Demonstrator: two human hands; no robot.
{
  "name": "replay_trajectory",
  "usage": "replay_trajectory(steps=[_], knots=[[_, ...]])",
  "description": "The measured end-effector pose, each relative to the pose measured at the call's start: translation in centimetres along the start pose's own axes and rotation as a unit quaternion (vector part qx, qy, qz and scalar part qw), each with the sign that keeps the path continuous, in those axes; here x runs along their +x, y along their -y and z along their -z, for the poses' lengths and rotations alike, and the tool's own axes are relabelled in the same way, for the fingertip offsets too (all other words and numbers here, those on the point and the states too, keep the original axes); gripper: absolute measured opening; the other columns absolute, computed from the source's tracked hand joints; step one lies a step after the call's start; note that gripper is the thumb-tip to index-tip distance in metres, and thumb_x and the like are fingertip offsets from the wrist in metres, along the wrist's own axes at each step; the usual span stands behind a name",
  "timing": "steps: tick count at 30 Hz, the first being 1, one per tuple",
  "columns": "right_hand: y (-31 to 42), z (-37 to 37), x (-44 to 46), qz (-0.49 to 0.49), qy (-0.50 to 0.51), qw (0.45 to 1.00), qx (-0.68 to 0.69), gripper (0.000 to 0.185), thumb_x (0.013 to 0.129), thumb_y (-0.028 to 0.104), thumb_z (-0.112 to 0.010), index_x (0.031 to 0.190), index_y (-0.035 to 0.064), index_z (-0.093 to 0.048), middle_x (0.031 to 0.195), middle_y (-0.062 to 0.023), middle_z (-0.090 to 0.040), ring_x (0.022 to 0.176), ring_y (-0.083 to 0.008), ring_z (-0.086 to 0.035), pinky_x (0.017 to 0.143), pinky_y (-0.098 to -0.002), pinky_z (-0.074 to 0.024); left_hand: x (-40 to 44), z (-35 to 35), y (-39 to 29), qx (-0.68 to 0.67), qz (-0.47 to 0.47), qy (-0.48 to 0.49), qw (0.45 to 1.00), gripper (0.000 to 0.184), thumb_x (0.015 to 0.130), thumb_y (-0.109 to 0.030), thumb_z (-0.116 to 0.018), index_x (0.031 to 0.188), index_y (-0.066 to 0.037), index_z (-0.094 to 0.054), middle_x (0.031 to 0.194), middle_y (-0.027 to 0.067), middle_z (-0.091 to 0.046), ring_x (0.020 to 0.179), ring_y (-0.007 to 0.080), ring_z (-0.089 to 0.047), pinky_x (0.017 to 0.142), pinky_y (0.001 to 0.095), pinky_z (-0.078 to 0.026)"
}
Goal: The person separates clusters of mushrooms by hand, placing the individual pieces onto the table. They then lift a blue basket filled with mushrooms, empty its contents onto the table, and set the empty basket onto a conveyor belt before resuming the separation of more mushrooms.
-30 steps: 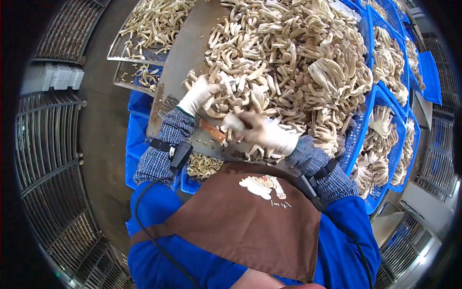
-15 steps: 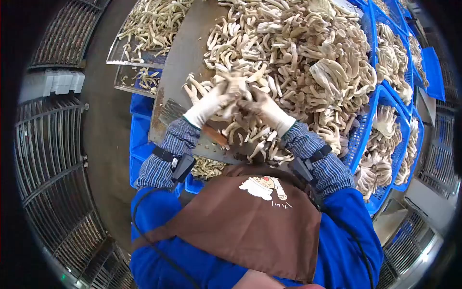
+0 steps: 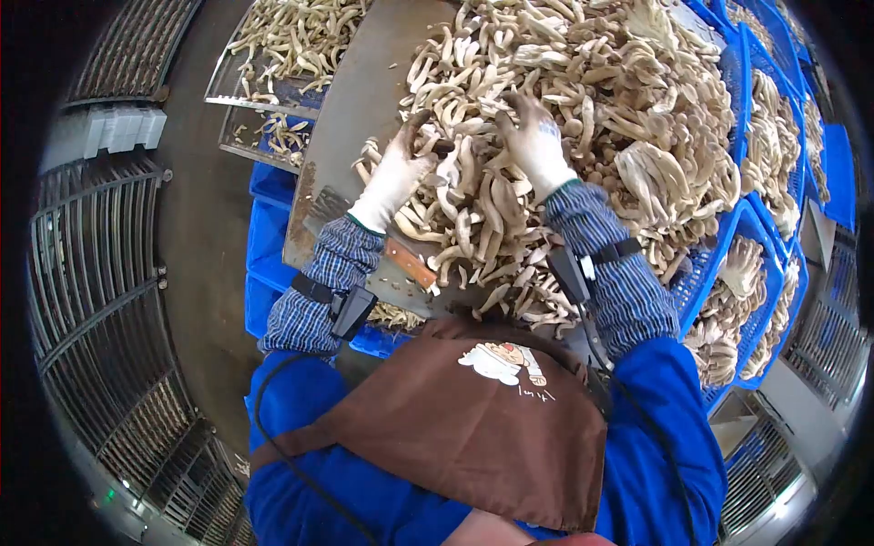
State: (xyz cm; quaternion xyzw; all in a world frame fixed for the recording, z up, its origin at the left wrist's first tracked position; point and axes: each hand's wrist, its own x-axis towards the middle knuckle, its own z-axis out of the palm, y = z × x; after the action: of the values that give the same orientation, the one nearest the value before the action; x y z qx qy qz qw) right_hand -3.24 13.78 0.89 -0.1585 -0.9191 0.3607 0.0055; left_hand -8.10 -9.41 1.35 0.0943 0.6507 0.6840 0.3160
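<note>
A large heap of pale brown mushrooms [image 3: 583, 82] lies on the metal table, loose pieces mixed with clusters. My left hand [image 3: 402, 168], in a white glove with dark-stained fingers, rests at the heap's left side. Its thumb and fingers are apart, with nothing visibly gripped. Over the middle of the heap, my right hand [image 3: 535, 144] has its gloved fingers spread among the mushrooms. Several loose mushrooms [image 3: 478, 196] lie between the two hands. Below my left wrist is a knife with a wooden handle [image 3: 411, 264]; my forearm hides part of it.
Blue baskets [image 3: 739, 100] filled with mushroom clusters line the right side. At upper left, a clear-sided tray [image 3: 264, 98] holds cut mushrooms. Blue crates [image 3: 271, 238] stand beside the metal table [image 3: 350, 100]. Racks [image 3: 96, 273] line the far left.
My hands were together over mushrooms and have moved apart, the right one up and to the right. Loose mushrooms now lie between them. The view has shifted slightly.
</note>
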Motion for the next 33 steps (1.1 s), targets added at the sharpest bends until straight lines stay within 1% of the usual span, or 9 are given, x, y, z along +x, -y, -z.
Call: replay_trajectory(steps=[2,4,6,10,16,19,22,26,33], knots=[[-3.0,-3.7,2.9,0.073,-0.046,0.984,-0.154,0.053,0.085,0.025,-0.062,0.131,0.0007,-0.048,0.120,-0.0253,-0.058,0.112,-0.0365,-0.057,0.097,-0.0434,-0.0440,0.1,0.0,0.1,0.034,-0.023,0.012,0.999,0.058,0.084,0.002,-0.052,0.140,0.001,-0.039,0.132,0.0123,-0.051,0.116,0.0170,-0.053,0.087,0.0243,-0.050],[-2.1,-4.0,3.5,0.027,0.115,0.966,-0.230,0.066,0.087,0.029,-0.060,0.142,0.0024,-0.034,0.123,-0.0267,-0.056,0.113,-0.0376,-0.056,0.097,-0.0434,-0.0442,0.7,0.4,-0.8,0.131,-0.050,0.036,0.989,0.053,0.087,-0.001,-0.053,0.138,0.003,-0.041,0.126,0.0127,-0.055,0.110,0.0174,-0.057,0.081,0.0235,-0.053],[-1.5,-4.1,3.1,-0.013,0.108,0.981,-0.158,0.061,0.088,0.033,-0.059,0.137,0.0007,-0.042,0.118,-0.0266,-0.059,0.109,-0.0382,-0.058,0.095,-0.0438,-0.0452,1.2,0.7,-1.6,0.087,0.085,0.019,0.992,0.045,0.090,-0.006,-0.055,0.132,0.004,-0.047,0.117,0.0113,-0.061,0.100,0.0164,-0.061,0.079,0.0226,-0.052],[-2.3,-3.5,0.6,-0.019,0.043,0.999,0.012,0.045,0.086,0.025,-0.063,0.121,-0.0036,-0.056,0.107,-0.0241,-0.063,0.097,-0.0363,-0.063,0.086,-0.0407,-0.0486,3.2,0.6,-1.8,0.110,0.001,-0.075,0.991,0.035,0.088,-0.017,-0.066,0.114,0.005,-0.060,0.096,0.0056,-0.067,0.085,0.0082,-0.056,0.076,0.0229,-0.047],[-4.5,-1.9,-2.0,-0.096,-0.074,0.927,0.354,0.032,0.091,0.007,-0.054,0.122,-0.0024,-0.056,0.100,-0.0112,-0.066,0.089,-0.0194,-0.062,0.080,-0.0308,-0.0492,8.9,-0.3,-1.6,0.295,0.051,-0.022,0.954,0.040,0.089,-0.025,-0.057,0.117,0.003,-0.059,0.111,0.0276,-0.062,0.106,0.0370,-0.061,0.089,0.0398,-0.048],[-4.5,-0.8,-2.9,-0.104,-0.058,0.960,0.254,0.038,0.091,0.016,-0.055,0.125,-0.0002,-0.055,0.108,-0.0167,-0.064,0.097,-0.0254,-0.062,0.086,-0.0338,-0.0478,10.8,-2.2,-1.9,0.505,-0.087,-0.038,0.858,0.036,0.086,-0.029,-0.055,0.110,-0.003,-0.066,0.100,0.0200,-0.067,0.098,0.0349,-0.064,0.089,0.0414,-0.048],[-2.3,0.4,-3.3,-0.064,-0.054,0.993,0.089,0.054,0.084,0.034,-0.065,0.122,-0.0016,-0.054,0.113,-0.0255,-0.061,0.104,-0.0367,-0.061,0.091,-0.0420,-0.0477,12.4,-3.4,-1.4,0.677,-0.002,0.090,0.730,0.031,0.085,-0.028,-0.057,0.100,-0.003,-0.065,0.101,0.0186,-0.067,0.098,0.0344,-0.063,0.085,0.0441,-0.049],[-3.6,-2.4,-2.1,-0.052,0.103,0.991,-0.075,0.036,0.078,0.012,-0.055,0.112,-0.0018,-0.057,0.102,-0.0256,-0.064,0.098,-0.0369,-0.063,0.086,-0.0449,-0.0495,13.3,-4.2,1.4,0.740,-0.054,0.103,0.662,0.029,0.078,-0.025,-0.064,0.097,-0.003,-0.066,0.098,0.0201,-0.066,0.095,0.0338,-0.064,0.083,0.0436,-0.050],[-2.7,-0.4,-5.0,0.065,0.155,0.982,0.080,0.047,0.088,0.035,-0.059,0.119,-0.0008,-0.058,0.108,-0.0245,-0.063,0.101,-0.0380,-0.062,0.090,-0.0415,-0.0477,10.0,-0.3,-2.0,0.392,-0.097,-0.035,0.914,0.031,0.081,-0.019,-0.072,0.103,0.003,-0.066,0.098,0.0153,-0.069,0.090,0.0215,-0.065,0.083,0.0315,-0.049]])
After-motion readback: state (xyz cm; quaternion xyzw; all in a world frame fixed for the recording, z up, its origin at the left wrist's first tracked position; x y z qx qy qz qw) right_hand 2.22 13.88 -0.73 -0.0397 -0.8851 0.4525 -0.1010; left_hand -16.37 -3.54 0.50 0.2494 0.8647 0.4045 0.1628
